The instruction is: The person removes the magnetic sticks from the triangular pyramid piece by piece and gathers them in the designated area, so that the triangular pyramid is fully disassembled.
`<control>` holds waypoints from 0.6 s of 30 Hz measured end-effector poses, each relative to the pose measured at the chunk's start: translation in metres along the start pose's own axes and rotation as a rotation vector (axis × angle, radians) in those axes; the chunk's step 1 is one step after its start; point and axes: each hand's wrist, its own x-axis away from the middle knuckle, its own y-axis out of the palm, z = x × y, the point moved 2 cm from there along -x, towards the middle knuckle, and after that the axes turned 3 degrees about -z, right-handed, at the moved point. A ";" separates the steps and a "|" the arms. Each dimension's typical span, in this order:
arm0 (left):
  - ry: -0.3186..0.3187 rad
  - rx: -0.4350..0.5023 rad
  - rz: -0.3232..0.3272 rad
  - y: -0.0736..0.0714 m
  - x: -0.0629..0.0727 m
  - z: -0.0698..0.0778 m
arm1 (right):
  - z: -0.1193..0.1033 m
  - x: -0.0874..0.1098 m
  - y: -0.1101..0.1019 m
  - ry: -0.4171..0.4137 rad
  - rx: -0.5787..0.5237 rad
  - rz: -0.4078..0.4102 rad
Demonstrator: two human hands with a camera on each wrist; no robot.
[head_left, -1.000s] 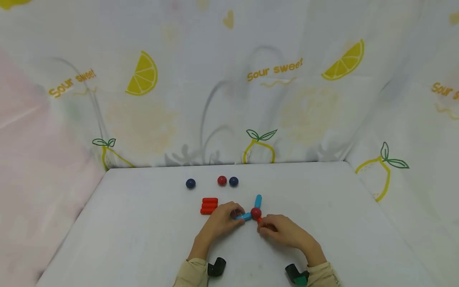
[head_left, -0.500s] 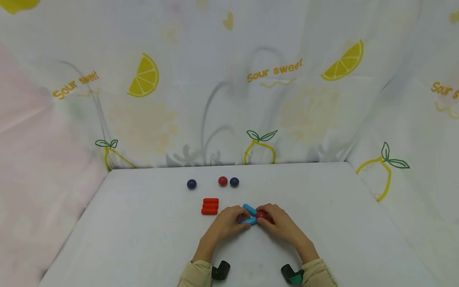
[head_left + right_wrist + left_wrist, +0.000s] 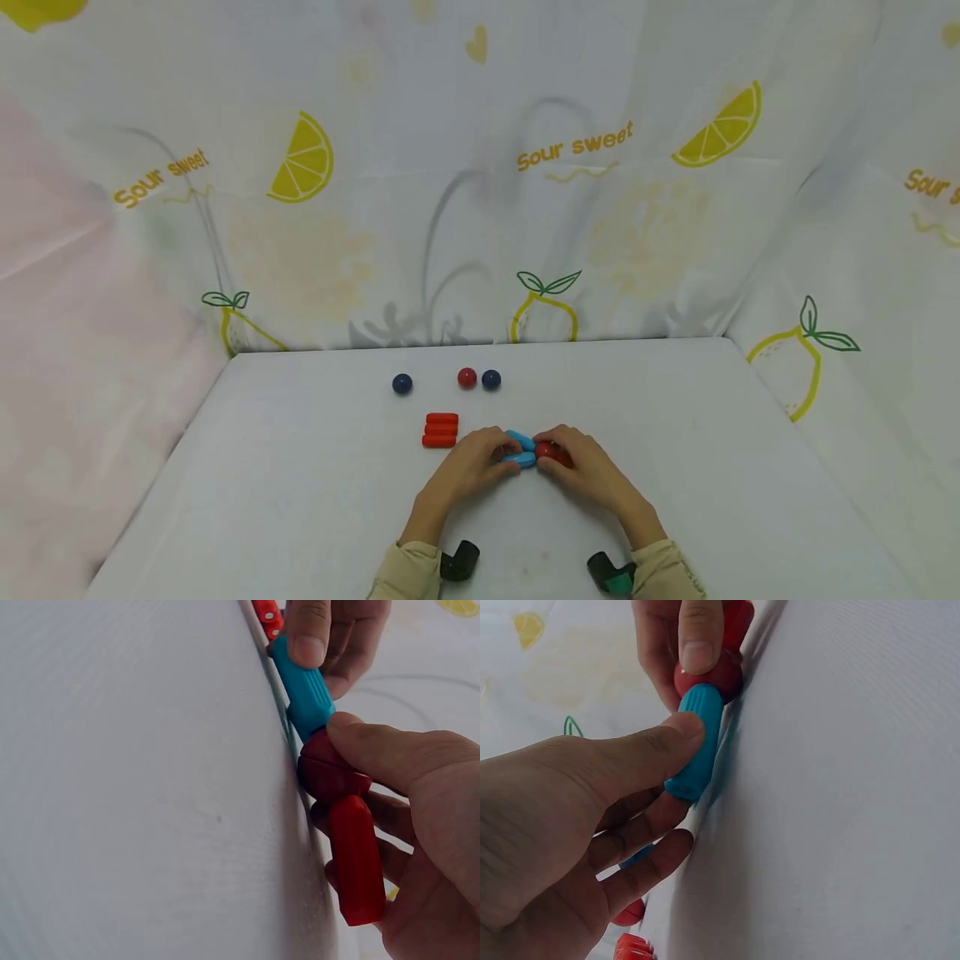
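My left hand [image 3: 472,462] pinches a blue rod [image 3: 697,742] between thumb and fingers. The rod's far end meets a red ball [image 3: 330,769], which my right hand [image 3: 592,471] holds between thumb and fingers. A red rod [image 3: 358,859] sticks out of the ball beneath the right palm, as the right wrist view shows. Behind the held rod, a second blue rod [image 3: 521,439] reaches leftward from near the ball; its left end is hidden by the left hand. Whether the held rod is fully seated in the ball I cannot tell.
Several red rods [image 3: 440,430] lie side by side left of my left hand. Farther back on the white table [image 3: 300,500] sit a dark blue ball [image 3: 402,383], a red ball [image 3: 467,377] and another dark blue ball [image 3: 491,380]. A printed curtain [image 3: 420,233] hangs behind.
My right hand has shifted from the red rod to the red ball. The second blue rod has swung from pointing away to pointing left, close to the held one. The left hand has barely moved.
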 end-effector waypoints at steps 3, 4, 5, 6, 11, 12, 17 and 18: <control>-0.006 -0.019 -0.011 -0.004 0.002 0.000 | -0.001 -0.001 0.000 0.007 0.002 0.000; -0.014 -0.024 -0.013 -0.005 0.003 0.000 | -0.001 -0.001 0.000 0.012 0.002 -0.001; -0.032 -0.018 -0.018 -0.007 0.003 -0.001 | -0.001 -0.001 0.000 0.017 0.002 -0.002; -0.042 -0.013 -0.015 -0.009 0.004 -0.002 | -0.001 0.000 0.001 0.023 0.001 -0.004; -0.094 0.027 0.002 -0.020 0.012 -0.012 | -0.001 0.000 0.001 0.064 -0.017 -0.024; -0.098 0.040 0.011 -0.023 0.014 -0.015 | -0.001 0.000 0.001 0.075 -0.020 -0.029; -0.096 0.084 0.067 -0.041 0.026 -0.030 | 0.001 0.002 0.003 0.111 -0.030 -0.045; -0.101 0.088 0.079 -0.045 0.029 -0.033 | 0.001 0.002 0.004 0.113 -0.032 -0.045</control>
